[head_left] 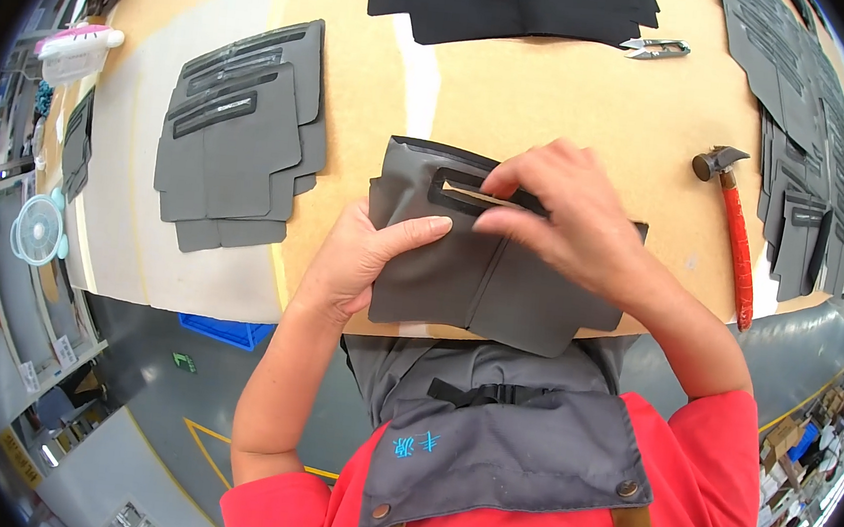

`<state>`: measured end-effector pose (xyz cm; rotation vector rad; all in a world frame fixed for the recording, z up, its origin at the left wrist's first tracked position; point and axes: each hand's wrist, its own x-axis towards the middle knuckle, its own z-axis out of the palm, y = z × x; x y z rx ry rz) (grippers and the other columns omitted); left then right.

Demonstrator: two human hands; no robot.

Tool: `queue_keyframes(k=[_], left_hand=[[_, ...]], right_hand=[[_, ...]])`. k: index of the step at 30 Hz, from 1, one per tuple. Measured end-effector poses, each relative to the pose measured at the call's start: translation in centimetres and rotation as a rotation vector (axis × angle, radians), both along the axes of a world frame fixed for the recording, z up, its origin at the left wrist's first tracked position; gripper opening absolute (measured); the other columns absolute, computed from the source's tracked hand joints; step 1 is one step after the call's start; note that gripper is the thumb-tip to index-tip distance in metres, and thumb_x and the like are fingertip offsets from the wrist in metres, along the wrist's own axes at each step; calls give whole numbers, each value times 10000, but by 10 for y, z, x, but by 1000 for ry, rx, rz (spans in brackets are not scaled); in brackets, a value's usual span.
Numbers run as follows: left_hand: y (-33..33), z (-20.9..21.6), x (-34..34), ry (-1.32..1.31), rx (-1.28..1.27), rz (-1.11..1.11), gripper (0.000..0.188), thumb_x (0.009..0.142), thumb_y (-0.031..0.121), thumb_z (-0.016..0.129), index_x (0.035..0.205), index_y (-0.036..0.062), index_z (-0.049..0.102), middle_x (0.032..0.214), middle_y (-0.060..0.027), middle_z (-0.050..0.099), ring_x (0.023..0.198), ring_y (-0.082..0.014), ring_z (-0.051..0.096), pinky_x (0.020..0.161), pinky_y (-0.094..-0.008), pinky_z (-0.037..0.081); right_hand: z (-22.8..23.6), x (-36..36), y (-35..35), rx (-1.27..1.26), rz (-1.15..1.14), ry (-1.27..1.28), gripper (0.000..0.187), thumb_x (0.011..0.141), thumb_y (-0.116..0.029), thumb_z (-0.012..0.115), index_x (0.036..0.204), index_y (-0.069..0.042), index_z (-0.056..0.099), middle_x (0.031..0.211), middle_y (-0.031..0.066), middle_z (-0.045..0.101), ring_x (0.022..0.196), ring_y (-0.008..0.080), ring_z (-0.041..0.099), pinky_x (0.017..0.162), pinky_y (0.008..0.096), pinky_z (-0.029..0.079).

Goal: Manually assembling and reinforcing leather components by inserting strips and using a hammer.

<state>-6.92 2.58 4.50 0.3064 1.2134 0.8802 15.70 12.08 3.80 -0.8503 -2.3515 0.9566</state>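
A dark grey, leather-like panel (pixel 421 278) with a black-edged slot (pixel 449 189) lies at the table's near edge, in front of my body. My left hand (pixel 350 257) grips its left side, thumb stretched over the top face and the other fingers hidden beneath. Over the right part of the slot, my right hand (pixel 579 217) bends its thumb and forefinger around the black edging in a pinch. Pale table colour shows through the slot's opening. The right hand covers the slot's right end and some of the panel.
Similar grey panels (pixel 235 162) are stacked at left; more grey pieces (pixel 784 84) line the right side. Black sheets (pixel 505 5) lie at the far edge near thread snips (pixel 657 49). A red-handled hammer (pixel 736 231) rests at right. A small fan (pixel 39 228) stands at far left.
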Motion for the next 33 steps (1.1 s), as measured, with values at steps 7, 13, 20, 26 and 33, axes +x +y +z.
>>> queue_keyframes(k=[7,13,20,26,33], left_hand=[[-14,2,8,1357,563,-29,413,843,120,839,1207,28,669,960,-80,706,911,-156,685,815,-311,555],[-12,-18,21,822,281,45,103,878,51,760,944,-20,724,874,-77,700,685,-119,660,658,-272,544],[-7,-15,17,902,279,-75,91,878,51,746,921,-25,717,827,-86,714,668,-124,665,653,-271,547],[-5,-14,16,870,246,-75,87,878,52,744,920,-19,720,810,-74,719,676,-110,665,658,-266,549],[-1,-14,11,805,195,-90,107,859,58,754,929,-16,722,782,-53,726,680,-85,665,653,-252,550]], right_hand=[[-21,-4,-11,12,73,-156,191,866,-201,780,972,-111,650,885,26,649,864,242,596,813,378,406],[-19,-14,-13,94,118,-139,169,847,-137,766,963,-106,649,877,31,621,859,242,603,792,380,421],[-31,-16,-13,147,178,-40,160,853,-90,742,999,-68,681,904,70,618,858,262,610,779,388,470],[-36,-10,-10,210,255,-2,310,812,-48,717,1122,-46,707,955,74,631,876,256,621,768,380,528],[-41,-4,-6,350,355,-32,396,781,-63,679,1175,-38,700,1004,69,623,891,235,615,766,359,544]])
